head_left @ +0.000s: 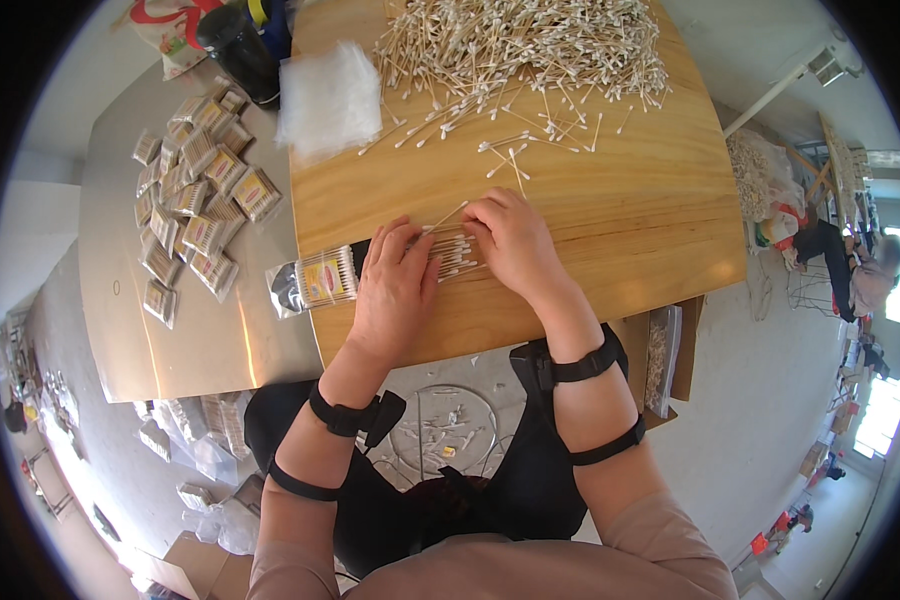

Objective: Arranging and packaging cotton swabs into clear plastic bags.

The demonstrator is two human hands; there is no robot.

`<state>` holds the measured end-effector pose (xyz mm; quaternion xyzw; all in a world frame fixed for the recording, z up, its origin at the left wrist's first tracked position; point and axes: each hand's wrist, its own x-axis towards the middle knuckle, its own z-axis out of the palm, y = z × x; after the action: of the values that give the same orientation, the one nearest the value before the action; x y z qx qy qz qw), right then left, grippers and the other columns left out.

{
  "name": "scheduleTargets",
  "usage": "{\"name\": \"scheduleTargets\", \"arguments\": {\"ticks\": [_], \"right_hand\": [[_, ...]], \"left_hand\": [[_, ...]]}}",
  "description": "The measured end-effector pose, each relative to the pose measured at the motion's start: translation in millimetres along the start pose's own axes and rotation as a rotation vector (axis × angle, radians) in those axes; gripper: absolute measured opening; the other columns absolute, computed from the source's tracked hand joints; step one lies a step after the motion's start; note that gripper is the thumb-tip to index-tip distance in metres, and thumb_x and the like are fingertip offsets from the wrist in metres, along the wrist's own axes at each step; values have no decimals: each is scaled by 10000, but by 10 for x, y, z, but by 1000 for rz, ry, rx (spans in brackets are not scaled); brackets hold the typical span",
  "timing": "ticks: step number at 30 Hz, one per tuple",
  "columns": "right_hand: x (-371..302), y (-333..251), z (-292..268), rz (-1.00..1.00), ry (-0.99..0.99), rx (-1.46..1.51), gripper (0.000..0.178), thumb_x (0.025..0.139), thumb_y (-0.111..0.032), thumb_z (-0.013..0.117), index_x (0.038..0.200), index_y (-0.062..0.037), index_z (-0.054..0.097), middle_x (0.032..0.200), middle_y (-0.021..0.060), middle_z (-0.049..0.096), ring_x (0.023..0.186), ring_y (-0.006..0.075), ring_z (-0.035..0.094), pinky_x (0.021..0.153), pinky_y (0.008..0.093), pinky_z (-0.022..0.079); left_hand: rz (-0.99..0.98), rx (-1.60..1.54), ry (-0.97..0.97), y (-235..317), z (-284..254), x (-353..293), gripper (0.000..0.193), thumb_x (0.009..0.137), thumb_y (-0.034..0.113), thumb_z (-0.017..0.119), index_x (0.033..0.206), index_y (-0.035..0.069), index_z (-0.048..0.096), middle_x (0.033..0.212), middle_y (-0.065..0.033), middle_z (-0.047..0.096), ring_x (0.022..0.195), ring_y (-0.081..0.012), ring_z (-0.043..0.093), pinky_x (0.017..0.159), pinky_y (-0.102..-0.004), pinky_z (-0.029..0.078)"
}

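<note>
My left hand (395, 285) curls around a bunch of cotton swabs (455, 257) on the table (630, 215), tips poking toward my bent right hand (510, 240), whose hold I can't tell.

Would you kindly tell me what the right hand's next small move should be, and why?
I would probably have the right hand gently turn the slanted swab into line with the bunched swabs, because it sticks out at a steeper angle while most of the others lie roughly side by side, close to the left hand.
</note>
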<state>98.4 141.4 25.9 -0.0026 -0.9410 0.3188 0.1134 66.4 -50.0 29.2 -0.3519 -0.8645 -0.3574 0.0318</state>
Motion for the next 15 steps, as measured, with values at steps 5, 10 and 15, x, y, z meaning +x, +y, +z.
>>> {"name": "scheduleTargets", "arguments": {"ticks": [5, 10, 15], "right_hand": [[17, 42, 38, 144, 189, 105, 117, 841, -21, 678, 943, -64, 714, 931, 103, 638, 904, 324, 623, 759, 417, 516], [101, 21, 93, 33, 231, -22, 176, 823, -12, 681, 968, -96, 732, 936, 77, 639, 928, 298, 624, 756, 401, 527], [114, -40, 105, -26, 224, -62, 187, 820, -3, 695, 951, -126, 743, 932, 42, 639, 876, 273, 630, 727, 386, 523]], "left_hand": [[5, -25, -10, -34, -5, 26, 207, 875, 45, 650, 1074, -13, 650, 1100, -159, 605, 1156, -362, 575, 1011, -474, 462], [23, -2, -41, -47, -49, 45, 190, 879, 46, 637, 1064, 6, 650, 1087, -131, 614, 1149, -328, 588, 1058, -488, 439], [17, 3, -75, -67, -68, 26, 214, 885, 35, 624, 1098, 16, 640, 1113, -122, 612, 1154, -320, 584, 1073, -492, 424]]}}
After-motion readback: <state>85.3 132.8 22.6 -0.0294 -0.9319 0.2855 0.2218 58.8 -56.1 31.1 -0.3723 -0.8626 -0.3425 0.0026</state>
